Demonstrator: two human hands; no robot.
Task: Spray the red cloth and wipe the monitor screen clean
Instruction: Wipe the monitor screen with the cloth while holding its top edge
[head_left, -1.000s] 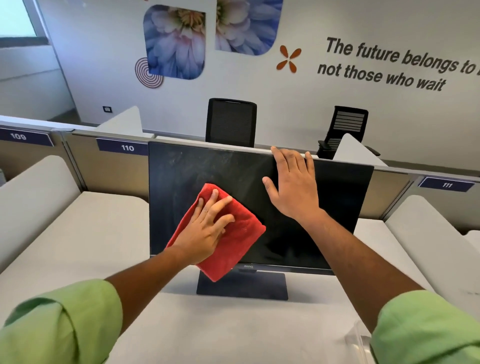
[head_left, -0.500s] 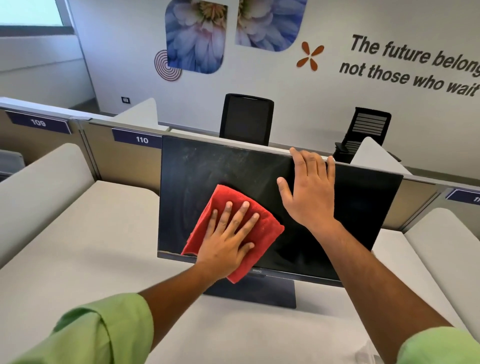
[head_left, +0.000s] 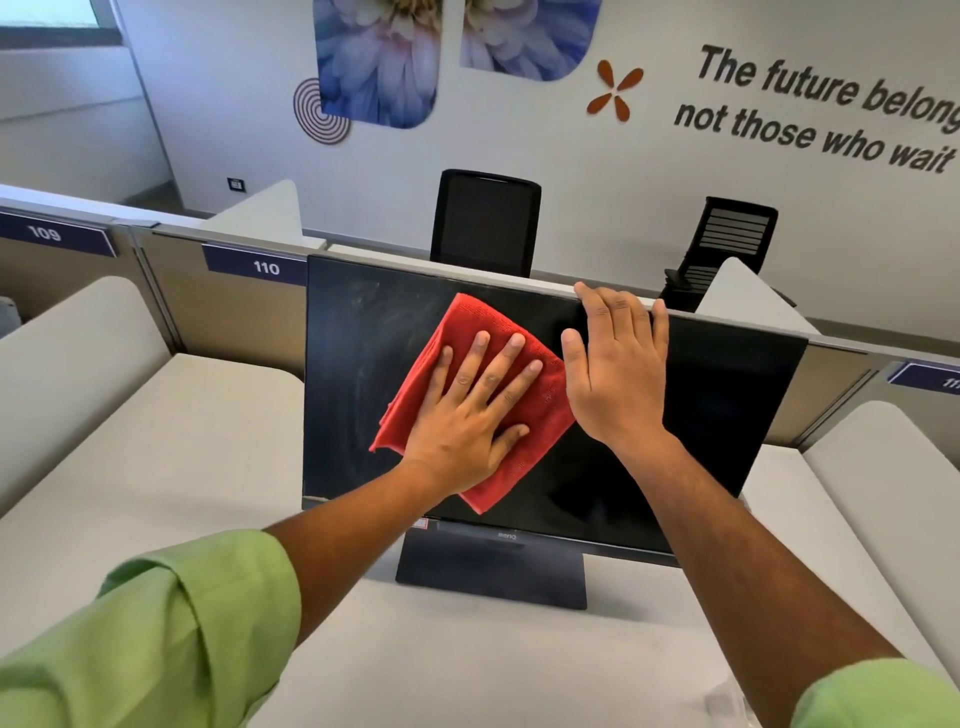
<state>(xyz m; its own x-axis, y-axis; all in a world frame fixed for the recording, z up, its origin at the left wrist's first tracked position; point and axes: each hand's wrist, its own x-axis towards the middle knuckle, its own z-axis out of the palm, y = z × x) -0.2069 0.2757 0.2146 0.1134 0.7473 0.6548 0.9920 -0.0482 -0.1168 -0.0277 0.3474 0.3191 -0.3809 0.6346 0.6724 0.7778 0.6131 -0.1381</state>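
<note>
A black monitor (head_left: 727, 415) stands on a grey desk, its dark screen smeared with dust on the left part. A folded red cloth (head_left: 467, 332) lies flat against the upper middle of the screen. My left hand (head_left: 467, 410) presses on the cloth with fingers spread. My right hand (head_left: 618, 374) rests on the screen just right of the cloth, its fingertips hooked over the monitor's top edge. No spray bottle is clearly visible; something clear shows at the bottom right corner (head_left: 727, 701).
The monitor's stand (head_left: 493, 571) sits mid-desk (head_left: 208, 467). Grey cushioned dividers flank the desk left (head_left: 62, 374) and right (head_left: 893, 467). A partition with labels 109 and 110 (head_left: 265, 267) runs behind. Two black chairs (head_left: 483, 223) stand beyond it.
My left hand has slid the red cloth up and to the right across the screen, from the lower left toward the upper middle. My right hand has stayed on the top edge.
</note>
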